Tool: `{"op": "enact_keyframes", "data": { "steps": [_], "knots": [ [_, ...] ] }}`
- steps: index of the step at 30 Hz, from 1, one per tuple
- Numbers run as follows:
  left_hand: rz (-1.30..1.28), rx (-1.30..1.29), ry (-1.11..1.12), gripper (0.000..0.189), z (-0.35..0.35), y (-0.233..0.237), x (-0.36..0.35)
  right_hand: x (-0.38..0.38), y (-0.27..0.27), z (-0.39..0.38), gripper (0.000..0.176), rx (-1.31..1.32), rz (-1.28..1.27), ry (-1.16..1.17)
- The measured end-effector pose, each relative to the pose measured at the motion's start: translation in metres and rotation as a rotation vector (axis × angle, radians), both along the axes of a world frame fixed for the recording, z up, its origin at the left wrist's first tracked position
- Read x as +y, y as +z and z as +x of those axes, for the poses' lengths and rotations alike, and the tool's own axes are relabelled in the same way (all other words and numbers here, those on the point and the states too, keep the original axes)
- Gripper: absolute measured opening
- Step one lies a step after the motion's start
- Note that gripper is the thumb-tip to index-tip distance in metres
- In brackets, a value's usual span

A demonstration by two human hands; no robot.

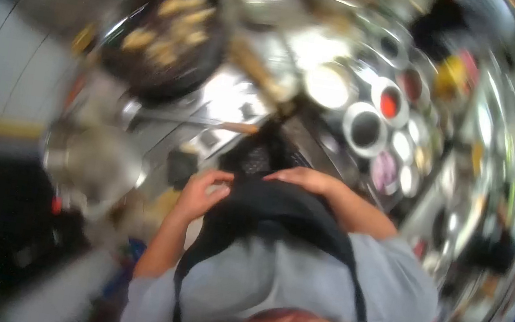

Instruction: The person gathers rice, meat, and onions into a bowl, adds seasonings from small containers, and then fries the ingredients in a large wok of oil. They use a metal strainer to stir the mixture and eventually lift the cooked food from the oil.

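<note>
My left hand (200, 194) rests at the left edge of the black apron (277, 206), its thumb and fingers slightly apart with nothing between them. Across the top of the apron lies my right hand (300, 178), fingers stretched out flat and holding nothing. Ahead of both hands, a long utensil with a wooden handle (239, 128) lies across the metal stove top; its far end is blurred. Beyond it sits a dark wok (200, 74) with several golden-brown pieces of food (181, 24) inside.
A metal pot (95, 165) stands at the left. Several bowls crowd the right side, including one with red contents (389, 104) and one with dark contents (365, 129). A white tiled wall (0, 59) borders the left. Motion blur smears much of the view.
</note>
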State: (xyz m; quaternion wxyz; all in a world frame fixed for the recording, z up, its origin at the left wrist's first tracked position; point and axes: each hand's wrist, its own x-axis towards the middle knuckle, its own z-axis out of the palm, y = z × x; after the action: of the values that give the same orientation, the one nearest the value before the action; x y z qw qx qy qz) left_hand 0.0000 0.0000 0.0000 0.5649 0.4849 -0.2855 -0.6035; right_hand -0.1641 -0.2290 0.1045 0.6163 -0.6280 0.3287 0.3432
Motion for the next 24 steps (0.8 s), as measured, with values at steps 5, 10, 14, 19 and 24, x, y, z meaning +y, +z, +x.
{"op": "enact_keyframes", "data": {
  "steps": [5, 10, 14, 19, 24],
  "knots": [
    [-0.537, 0.004, -0.447, 0.044, 0.073, -0.001, -0.032, 0.045, -0.048, -0.01, 0.038, 0.183, -0.698, 0.308],
    [-0.336, -0.286, -0.684, 0.042, 0.134, -0.014, -0.038, 0.109, -0.246, -0.002, 0.031, -0.121, -0.818, 0.016],
    [-0.204, -0.446, -0.783, 0.042, 0.114, -0.03, -0.058, 0.158, -0.263, -0.08, 0.029, 0.183, -0.677, -0.296],
    [-0.054, -0.644, -0.884, 0.041, 0.071, -0.043, -0.088, 0.249, -0.288, -0.174, 0.023, -0.066, -0.186, -0.924],
    [0.015, -0.781, -0.986, 0.041, 0.022, -0.05, -0.113, 0.254, -0.224, -0.202, 0.026, 0.262, -0.33, -0.8]
  ]
}}
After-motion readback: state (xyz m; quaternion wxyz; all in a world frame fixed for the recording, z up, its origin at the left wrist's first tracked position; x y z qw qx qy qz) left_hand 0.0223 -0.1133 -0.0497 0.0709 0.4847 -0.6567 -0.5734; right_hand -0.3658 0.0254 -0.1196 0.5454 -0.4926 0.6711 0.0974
